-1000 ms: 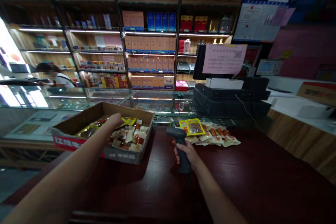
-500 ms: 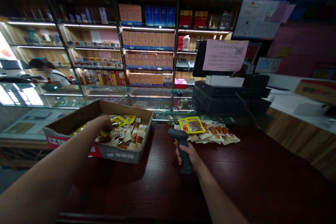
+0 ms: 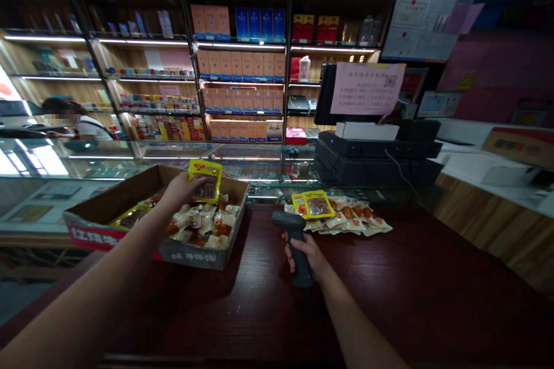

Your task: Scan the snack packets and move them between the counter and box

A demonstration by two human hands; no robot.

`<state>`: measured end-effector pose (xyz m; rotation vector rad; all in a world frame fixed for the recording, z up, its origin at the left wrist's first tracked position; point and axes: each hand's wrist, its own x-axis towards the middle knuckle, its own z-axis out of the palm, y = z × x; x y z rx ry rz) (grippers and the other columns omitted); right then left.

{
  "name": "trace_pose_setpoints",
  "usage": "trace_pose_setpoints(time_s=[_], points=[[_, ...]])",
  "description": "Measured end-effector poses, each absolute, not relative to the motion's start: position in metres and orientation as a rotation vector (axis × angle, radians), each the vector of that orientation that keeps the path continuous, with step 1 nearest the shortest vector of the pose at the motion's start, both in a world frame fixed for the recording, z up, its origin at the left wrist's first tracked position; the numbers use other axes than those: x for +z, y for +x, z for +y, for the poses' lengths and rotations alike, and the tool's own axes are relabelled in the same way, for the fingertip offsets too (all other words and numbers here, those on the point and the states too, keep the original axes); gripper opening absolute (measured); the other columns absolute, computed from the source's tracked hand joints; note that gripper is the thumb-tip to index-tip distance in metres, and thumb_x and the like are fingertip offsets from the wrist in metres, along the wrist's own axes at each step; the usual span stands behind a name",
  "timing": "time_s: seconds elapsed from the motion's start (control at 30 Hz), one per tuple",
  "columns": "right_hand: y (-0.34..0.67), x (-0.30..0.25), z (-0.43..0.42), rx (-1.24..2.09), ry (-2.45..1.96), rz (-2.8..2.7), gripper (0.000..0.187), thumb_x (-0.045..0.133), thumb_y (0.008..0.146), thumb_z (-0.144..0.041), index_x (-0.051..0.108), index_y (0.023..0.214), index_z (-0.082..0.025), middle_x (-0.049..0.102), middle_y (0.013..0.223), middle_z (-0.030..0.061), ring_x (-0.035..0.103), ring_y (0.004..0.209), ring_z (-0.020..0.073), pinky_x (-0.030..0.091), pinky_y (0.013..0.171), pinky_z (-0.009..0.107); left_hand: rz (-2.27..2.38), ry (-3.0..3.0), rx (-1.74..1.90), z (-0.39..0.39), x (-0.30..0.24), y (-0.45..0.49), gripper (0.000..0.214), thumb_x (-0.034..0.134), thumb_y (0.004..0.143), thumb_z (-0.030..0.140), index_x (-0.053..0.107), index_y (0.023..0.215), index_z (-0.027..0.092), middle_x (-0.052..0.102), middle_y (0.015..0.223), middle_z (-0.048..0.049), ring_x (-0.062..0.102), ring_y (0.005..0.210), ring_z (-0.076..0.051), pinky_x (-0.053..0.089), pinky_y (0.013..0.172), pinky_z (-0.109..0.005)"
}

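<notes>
Fingers of my left hand (image 3: 182, 189) pinch a yellow snack packet (image 3: 206, 180) by its left edge, holding it just above the far right part of the cardboard box (image 3: 190, 255), clear of the loose packets (image 3: 203, 225) lying inside the box. It stands upright with its long axis roughly vertical and its printed face towards me. Right of the box, my right hand (image 3: 309, 253) is clenched round the grip of the barcode scanner (image 3: 291, 226), and the scanner's head rises above my fist. From that head the packet lies up and to the left, well apart, with the box's right corner between them. Farther right of the box, a heap of packets (image 3: 346, 218) rests on the dark counter (image 3: 411, 300).
</notes>
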<state>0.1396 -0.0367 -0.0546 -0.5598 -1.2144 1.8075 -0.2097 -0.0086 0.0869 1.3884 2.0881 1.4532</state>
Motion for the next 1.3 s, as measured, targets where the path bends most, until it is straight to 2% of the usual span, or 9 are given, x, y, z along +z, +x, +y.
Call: trace_pose_setpoints(time_s=[0.1, 0.23, 0.4, 0.53, 0.63, 0.73, 0.97, 1.17, 1.3], points=[[0.14, -0.054, -0.037, 1.804, -0.556, -1.212, 0.039, 0.068, 0.069, -0.041, 0.056, 0.095, -0.014, 0.06, 0.056, -0.0017, 0.052, 0.037, 0.0098, 0.043, 0.035, 0.02, 1.527, 1.1, 1.649, -0.028, 0.074, -0.145, 0.02, 0.061, 0.076, 0.029, 0.058, 0.09, 0.015, 0.065, 0.074, -0.0034, 0.061, 0.055, -0.013, 0.05, 0.048, -0.025], [0.143, -0.056, -0.036, 1.768, -0.529, -1.158, 0.037, 0.066, 0.071, -0.04, 0.056, 0.096, -0.014, 0.059, 0.056, -0.0022, 0.051, 0.037, 0.0094, 0.044, 0.036, 0.021, 1.108, 0.901, 1.594, -0.043, 0.03, -0.068, 0.028, 0.064, 0.073, 0.031, 0.055, 0.095, 0.016, 0.067, 0.087, -0.0069, 0.064, 0.061, -0.015, 0.051, 0.043, -0.023], [0.146, -0.057, -0.033, 1.745, -0.48, -1.109, 0.035, 0.065, 0.073, -0.041, 0.055, 0.095, -0.016, 0.057, 0.055, -0.0037, 0.049, 0.035, 0.009, 0.044, 0.034, 0.021, 0.958, 0.765, 1.615, -0.023, -0.044, -0.038, 0.047, 0.075, 0.059, 0.029, 0.052, 0.098, 0.017, 0.067, 0.097, -0.0081, 0.066, 0.078, -0.021, 0.056, 0.065, -0.036], [0.145, -0.057, -0.031, 1.75, -0.575, -1.16, 0.037, 0.066, 0.07, -0.041, 0.055, 0.093, -0.015, 0.058, 0.055, -0.0031, 0.05, 0.036, 0.0097, 0.044, 0.035, 0.022, 0.891, 0.745, 1.739, -0.002, -0.082, -0.045, 0.057, 0.079, 0.048, 0.023, 0.051, 0.097, 0.017, 0.067, 0.098, -0.0074, 0.064, 0.09, -0.022, 0.051, 0.082, -0.038], [0.143, -0.056, -0.033, 1.771, -0.754, -1.245, 0.039, 0.069, 0.066, -0.042, 0.054, 0.09, -0.015, 0.058, 0.051, -0.0031, 0.05, 0.034, 0.0103, 0.043, 0.034, 0.022, 0.897, 0.781, 1.729, 0.004, -0.09, -0.051, 0.055, 0.078, 0.051, 0.027, 0.051, 0.098, 0.017, 0.066, 0.101, -0.0083, 0.064, 0.09, -0.023, 0.051, 0.082, -0.041], [0.141, -0.053, -0.037, 1.775, -0.872, -1.322, 0.042, 0.069, 0.064, -0.044, 0.053, 0.088, -0.015, 0.058, 0.05, -0.0032, 0.05, 0.034, 0.0107, 0.042, 0.033, 0.022, 0.973, 0.814, 1.685, 0.004, -0.091, -0.053, 0.049, 0.074, 0.057, 0.033, 0.051, 0.098, 0.017, 0.066, 0.099, -0.0077, 0.065, 0.084, -0.022, 0.054, 0.073, -0.041], [0.141, -0.05, -0.041, 1.755, -0.957, -1.433, 0.04, 0.067, 0.064, -0.045, 0.052, 0.087, -0.016, 0.057, 0.05, -0.0042, 0.05, 0.034, 0.0105, 0.041, 0.033, 0.021, 1.089, 0.901, 1.655, -0.004, -0.086, -0.05, 0.039, 0.067, 0.067, 0.038, 0.052, 0.098, 0.019, 0.065, 0.098, -0.0068, 0.064, 0.075, -0.017, 0.054, 0.056, -0.028], [0.14, -0.053, -0.04, 1.765, -0.975, -1.448, 0.041, 0.068, 0.064, -0.046, 0.052, 0.088, -0.016, 0.057, 0.049, -0.0043, 0.051, 0.034, 0.0108, 0.041, 0.034, 0.021, 1.116, 0.911, 1.676, -0.008, -0.08, -0.047, 0.035, 0.065, 0.071, 0.038, 0.052, 0.098, 0.02, 0.066, 0.094, -0.0056, 0.063, 0.071, -0.016, 0.052, 0.052, -0.024], [0.139, -0.054, -0.041, 1.767, -0.966, -1.435, 0.039, 0.067, 0.065, -0.046, 0.052, 0.085, -0.016, 0.057, 0.049, -0.0037, 0.05, 0.034, 0.011, 0.04, 0.033, 0.021, 1.114, 0.909, 1.677, -0.005, -0.084, -0.046, 0.035, 0.064, 0.072, 0.037, 0.053, 0.1, 0.019, 0.066, 0.096, -0.0062, 0.064, 0.074, -0.017, 0.053, 0.056, -0.026]])
